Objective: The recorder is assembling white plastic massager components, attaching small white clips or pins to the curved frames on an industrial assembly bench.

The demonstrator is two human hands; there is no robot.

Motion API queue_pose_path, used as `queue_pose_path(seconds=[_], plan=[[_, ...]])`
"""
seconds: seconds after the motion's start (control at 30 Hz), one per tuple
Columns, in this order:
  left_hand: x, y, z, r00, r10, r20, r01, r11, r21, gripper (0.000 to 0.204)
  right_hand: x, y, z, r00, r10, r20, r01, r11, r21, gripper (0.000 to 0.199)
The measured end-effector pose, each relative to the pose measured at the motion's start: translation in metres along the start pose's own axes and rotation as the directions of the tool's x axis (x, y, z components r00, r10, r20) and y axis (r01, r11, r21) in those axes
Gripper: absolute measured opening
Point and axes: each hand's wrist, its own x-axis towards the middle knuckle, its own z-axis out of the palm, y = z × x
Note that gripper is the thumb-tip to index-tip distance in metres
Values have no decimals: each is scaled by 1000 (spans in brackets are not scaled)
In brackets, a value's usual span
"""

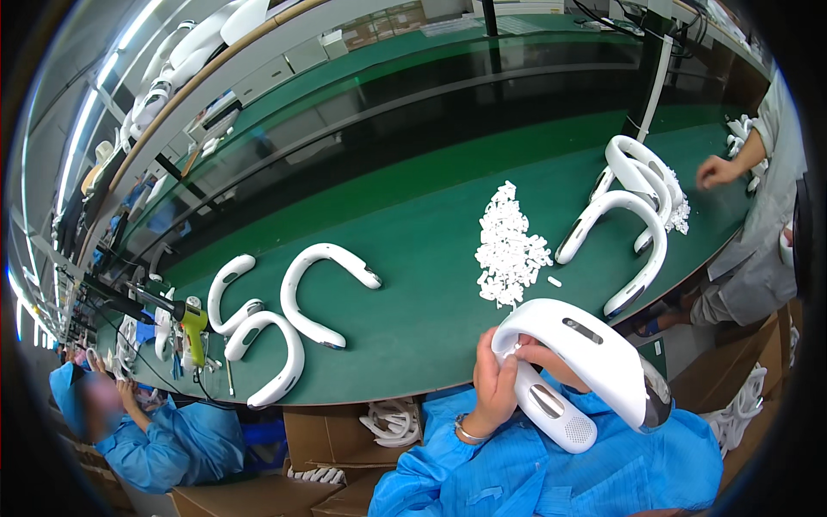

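A white U-shaped neck fan (594, 345) is held up close to my body, above the table's near edge. My left hand (495, 379) is closed around its bend, the thumb on the inner side. My right hand (553, 364) reaches through between the two arms of the fan, its fingertips pressed to the inner bend beside my left thumb. A tiny white spot shows at those fingertips; I cannot tell if it is a loose piece. The upper arm of the fan hides part of my right hand. Just beyond lies a pile of small white plastic pieces (510, 250).
Several neck fans (323, 293) lie left on the green table (413, 336), near a yellow-green power screwdriver (193, 332). More fans (633, 224) are stacked right. Cardboard boxes (332, 435) stand below the edge. A co-worker in blue (172, 439) sits left; another person's hand (719, 171) is right.
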Motion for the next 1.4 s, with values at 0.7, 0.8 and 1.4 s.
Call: queue_pose_path(seconds=[0.7,0.8,1.4], plan=[[6,11,14,966,239,-96,-189,911,366,34,8,14,-9,991,-116,60,108,987,122,29],[5,13,14,975,115,-191,-63,964,259,33,11,48,6,998,-39,-44,39,999,-3,33],[89,10,28,988,-59,143,11,950,311,38,-59,-4,-170,746,136,-653,422,662,619,27]])
